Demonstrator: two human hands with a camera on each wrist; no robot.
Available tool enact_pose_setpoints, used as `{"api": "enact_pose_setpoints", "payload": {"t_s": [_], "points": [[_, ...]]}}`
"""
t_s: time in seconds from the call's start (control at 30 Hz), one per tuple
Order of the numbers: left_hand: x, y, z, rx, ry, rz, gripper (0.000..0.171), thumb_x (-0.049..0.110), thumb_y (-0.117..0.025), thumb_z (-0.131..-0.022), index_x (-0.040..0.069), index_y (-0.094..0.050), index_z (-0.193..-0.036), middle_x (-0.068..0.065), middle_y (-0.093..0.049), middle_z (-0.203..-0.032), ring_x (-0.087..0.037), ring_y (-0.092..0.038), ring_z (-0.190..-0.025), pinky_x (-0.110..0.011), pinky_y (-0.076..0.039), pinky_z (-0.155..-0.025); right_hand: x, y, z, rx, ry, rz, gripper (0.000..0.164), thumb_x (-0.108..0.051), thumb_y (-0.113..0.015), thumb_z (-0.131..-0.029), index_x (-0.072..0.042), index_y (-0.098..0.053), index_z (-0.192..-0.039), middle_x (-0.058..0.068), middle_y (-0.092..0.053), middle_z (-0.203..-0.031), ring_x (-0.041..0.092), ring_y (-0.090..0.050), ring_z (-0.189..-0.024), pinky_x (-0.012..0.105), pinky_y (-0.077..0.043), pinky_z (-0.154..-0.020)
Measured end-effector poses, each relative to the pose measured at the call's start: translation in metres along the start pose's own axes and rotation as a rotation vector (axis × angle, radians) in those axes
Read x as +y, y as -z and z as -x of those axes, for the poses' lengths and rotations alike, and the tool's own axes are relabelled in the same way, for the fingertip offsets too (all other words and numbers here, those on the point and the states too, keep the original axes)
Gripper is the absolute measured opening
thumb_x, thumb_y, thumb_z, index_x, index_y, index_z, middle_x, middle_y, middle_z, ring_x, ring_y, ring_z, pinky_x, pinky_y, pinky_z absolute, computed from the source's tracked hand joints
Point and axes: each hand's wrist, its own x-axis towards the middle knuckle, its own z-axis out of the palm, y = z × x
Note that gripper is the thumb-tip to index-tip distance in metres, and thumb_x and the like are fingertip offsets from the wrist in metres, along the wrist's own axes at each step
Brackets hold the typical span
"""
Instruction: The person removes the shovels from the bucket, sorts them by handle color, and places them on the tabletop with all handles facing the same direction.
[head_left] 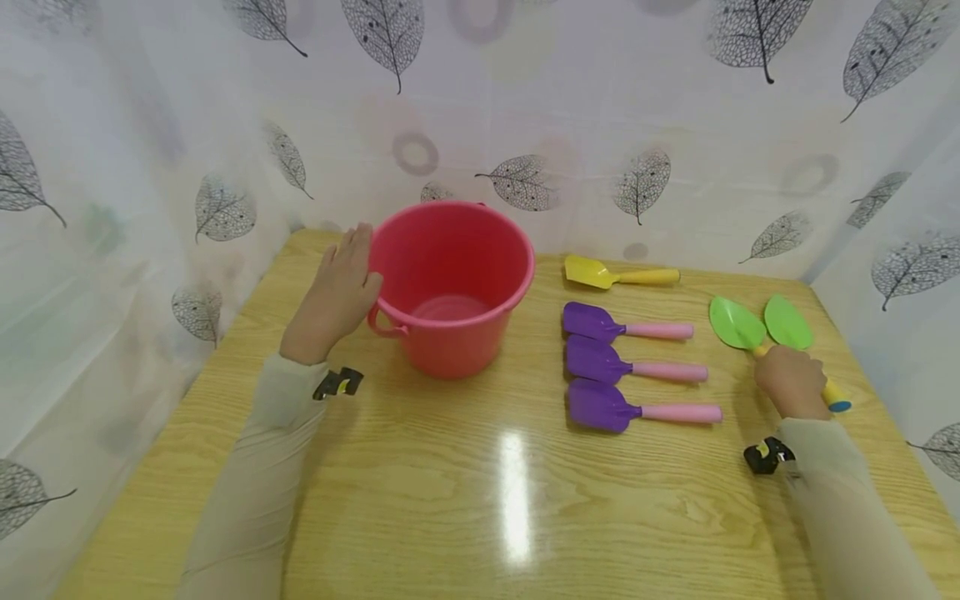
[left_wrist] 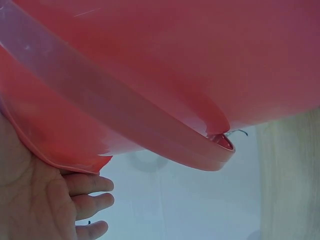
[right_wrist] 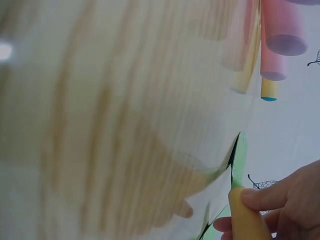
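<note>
A red bucket (head_left: 457,350) stands upright on the table. My left hand (head_left: 335,287) rests against its left rim with fingers fairly straight; in the left wrist view the palm lies along the rim and the fingertips (left_wrist: 95,202) reach past it. At the right, my right hand (head_left: 791,382) grips the yellow handle (right_wrist: 246,220) of a green-bladed toy shovel (head_left: 731,321), thumb along the handle. Beside it lies a second green blade (head_left: 787,321), its handle hidden by the hand.
Three purple shovels with pink handles, the nearest purple shovel (head_left: 600,406) included, lie in a column between bucket and right hand. Behind them is a yellow shovel (head_left: 588,271). A leaf-printed curtain (head_left: 570,108) borders the back and sides of the wooden table (head_left: 420,500).
</note>
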Motion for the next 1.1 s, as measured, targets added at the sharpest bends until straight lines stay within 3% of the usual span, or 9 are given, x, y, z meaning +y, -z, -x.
{"api": "enact_pose_setpoints", "payload": {"t_s": [0.27,0.5,0.67,0.87,1.1], "points": [[0.001,0.0018,-0.0005,-0.001,-0.001,-0.005,0.065,0.017,-0.033,-0.095,-0.001,-0.003,-0.15,-0.019,-0.008,-0.158,-0.037,-0.005,-0.146,-0.055,-0.003,-0.118,-0.0004,-0.0015,-0.0037,-0.013,-0.004,-0.005,0.038,-0.006,-0.028,-0.088,0.025,-0.05,-0.092,0.052,-0.044,-0.097,0.068,-0.042,-0.097,0.068,-0.043,-0.076],[0.0006,0.0012,-0.001,-0.003,0.002,-0.007,0.065,0.017,-0.033,-0.095,-0.002,-0.003,-0.15,-0.019,-0.007,-0.158,-0.037,-0.005,-0.146,-0.054,-0.003,-0.118,-0.0005,-0.0035,-0.0053,-0.042,0.029,0.002,0.033,-0.005,-0.028,-0.088,0.015,-0.053,-0.081,0.033,-0.055,-0.079,0.049,-0.057,-0.076,0.053,-0.048,-0.06],[-0.0004,0.0,-0.0013,-0.003,-0.001,-0.007,0.065,0.018,-0.033,-0.095,-0.002,-0.003,-0.15,-0.019,-0.007,-0.158,-0.037,-0.005,-0.146,-0.054,-0.003,-0.118,-0.0004,-0.0052,-0.0057,-0.05,0.047,0.024,0.031,-0.005,-0.03,-0.088,0.015,-0.054,-0.082,0.035,-0.056,-0.082,0.047,-0.058,-0.075,0.054,-0.049,-0.06],[0.0007,0.0008,-0.0004,0.001,-0.004,0.0,0.065,0.017,-0.034,-0.095,-0.003,-0.004,-0.15,-0.02,-0.008,-0.158,-0.037,-0.006,-0.146,-0.055,-0.004,-0.118,-0.0029,-0.0036,-0.0048,-0.056,0.053,0.007,0.031,-0.007,-0.032,-0.087,0.016,-0.054,-0.084,0.031,-0.055,-0.08,0.035,-0.055,-0.067,0.049,-0.049,-0.053],[0.0016,0.0007,0.0011,0.0,0.0,0.006,0.066,0.017,-0.035,-0.095,-0.001,-0.003,-0.15,-0.018,-0.008,-0.158,-0.037,-0.005,-0.146,-0.054,-0.003,-0.118,-0.0033,-0.0048,-0.0037,-0.044,0.059,-0.007,0.032,-0.007,-0.031,-0.086,0.016,-0.053,-0.085,0.032,-0.055,-0.079,0.035,-0.054,-0.067,0.055,-0.049,-0.057]]}}
